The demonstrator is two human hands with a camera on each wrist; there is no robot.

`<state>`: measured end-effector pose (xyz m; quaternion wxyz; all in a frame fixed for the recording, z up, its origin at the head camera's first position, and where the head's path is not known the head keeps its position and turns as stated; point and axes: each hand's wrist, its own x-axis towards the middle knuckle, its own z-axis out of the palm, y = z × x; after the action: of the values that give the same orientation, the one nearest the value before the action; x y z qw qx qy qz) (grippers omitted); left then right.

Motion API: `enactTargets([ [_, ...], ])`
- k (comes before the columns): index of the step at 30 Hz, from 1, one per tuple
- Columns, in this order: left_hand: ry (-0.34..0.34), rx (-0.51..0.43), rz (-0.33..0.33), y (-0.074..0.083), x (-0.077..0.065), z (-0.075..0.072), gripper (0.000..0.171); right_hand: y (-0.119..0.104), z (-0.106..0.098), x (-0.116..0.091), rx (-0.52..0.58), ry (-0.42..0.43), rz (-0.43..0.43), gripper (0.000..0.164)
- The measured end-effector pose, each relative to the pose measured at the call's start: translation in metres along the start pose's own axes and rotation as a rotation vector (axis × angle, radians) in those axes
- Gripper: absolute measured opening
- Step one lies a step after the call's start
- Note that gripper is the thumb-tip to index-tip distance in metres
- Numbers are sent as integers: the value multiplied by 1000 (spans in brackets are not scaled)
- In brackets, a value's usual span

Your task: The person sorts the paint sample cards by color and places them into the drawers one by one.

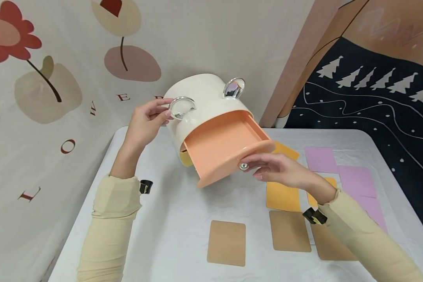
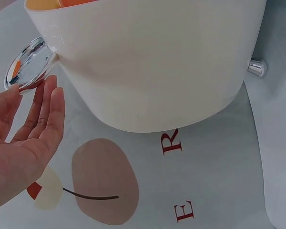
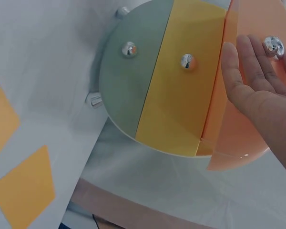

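A cream rounded drawer box (image 1: 201,88) with mirrored ears stands tilted at the back of the table. My left hand (image 1: 146,119) pinches the rim of its left ear (image 1: 182,108), thumb and fingers on either side. The peach drawer (image 1: 225,137) at the top is pulled well out, and its inside shows bare. At its front, my right hand (image 1: 282,170) holds the round silver knob (image 1: 243,166) with its fingertips. Below it, the right wrist view shows a yellow drawer (image 3: 176,86) and a green drawer (image 3: 133,76), both closed, each with a silver knob.
Orange cards (image 1: 282,197), purple cards (image 1: 357,181) and brown cards (image 1: 226,243) lie on the white table (image 1: 169,235), mostly at the right. A printed cloth (image 1: 204,35) hangs close behind the box. Short silver feet (image 3: 93,99) stick out beneath it.
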<state>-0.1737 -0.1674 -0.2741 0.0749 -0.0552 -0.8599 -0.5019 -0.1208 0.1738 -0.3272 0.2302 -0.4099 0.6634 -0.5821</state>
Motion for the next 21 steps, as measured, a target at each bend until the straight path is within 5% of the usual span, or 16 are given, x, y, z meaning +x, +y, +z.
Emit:
enactTargets([
  [12, 1, -16, 15, -1, 2, 1, 30, 7, 1, -11, 37, -24, -12, 39],
  [21, 3, -50, 24, -1, 1, 2, 30, 4, -19, -40, 25, 176, 139, 35],
])
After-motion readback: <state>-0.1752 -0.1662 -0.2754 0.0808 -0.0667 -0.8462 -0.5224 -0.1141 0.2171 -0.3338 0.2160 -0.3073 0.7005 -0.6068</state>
